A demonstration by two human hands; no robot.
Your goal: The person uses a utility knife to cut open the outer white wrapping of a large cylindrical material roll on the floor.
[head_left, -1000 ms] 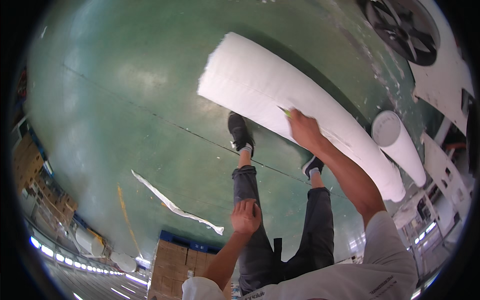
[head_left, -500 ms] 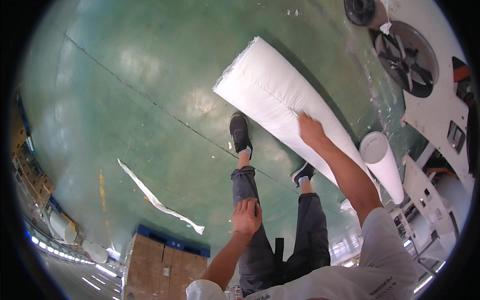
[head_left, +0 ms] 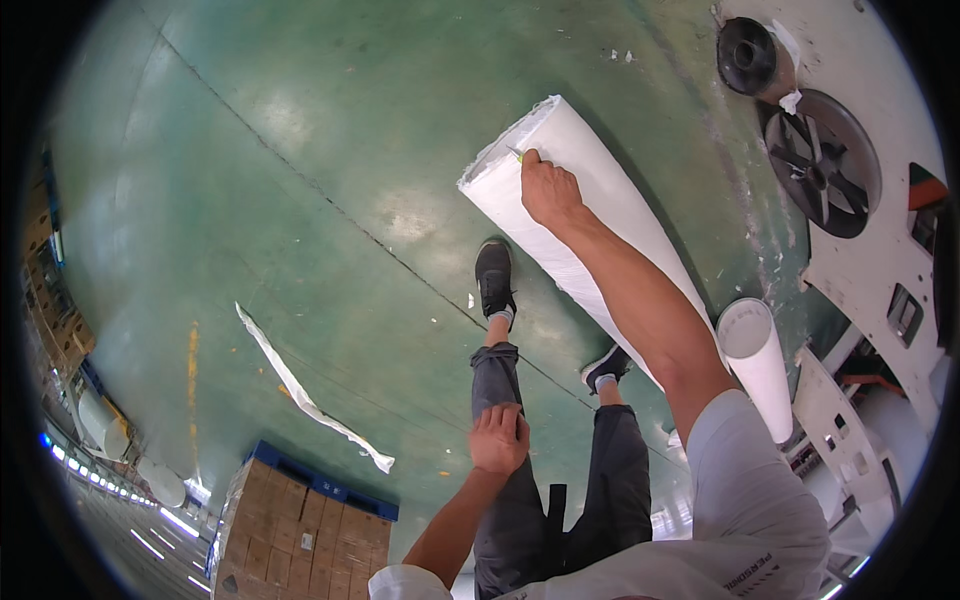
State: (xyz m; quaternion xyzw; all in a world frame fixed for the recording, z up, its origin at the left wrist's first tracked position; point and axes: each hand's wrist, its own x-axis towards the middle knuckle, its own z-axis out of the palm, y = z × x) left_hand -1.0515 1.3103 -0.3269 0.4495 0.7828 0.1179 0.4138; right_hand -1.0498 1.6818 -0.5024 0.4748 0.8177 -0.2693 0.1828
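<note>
A thick white roll of sheet material (head_left: 610, 190) lies slanting across the floor, its ragged end away from me. My right hand (head_left: 550, 190) is closed on a small cutter knife (head_left: 516, 153), of which a thin blade and a yellow-green bit show. The blade is at the roll's far end, by the ragged edge; most of the handle is hidden in my fist. On my left knee rests my left hand (head_left: 499, 438), its fingers loosely curled and no object visible in them.
A smaller white roll (head_left: 757, 370) lies at right beside the pale machine frame (head_left: 860, 270) with a dark spoked wheel (head_left: 822, 165). A twisted white strip (head_left: 310, 402) is on the green floor at left. Cartons (head_left: 300, 535) on a blue pallet (head_left: 325, 483) stand at lower left.
My right hand has moved away from me along the roll, from its middle to its far end, with the knife. My left hand stays on my knee. The view has shifted slightly.
</note>
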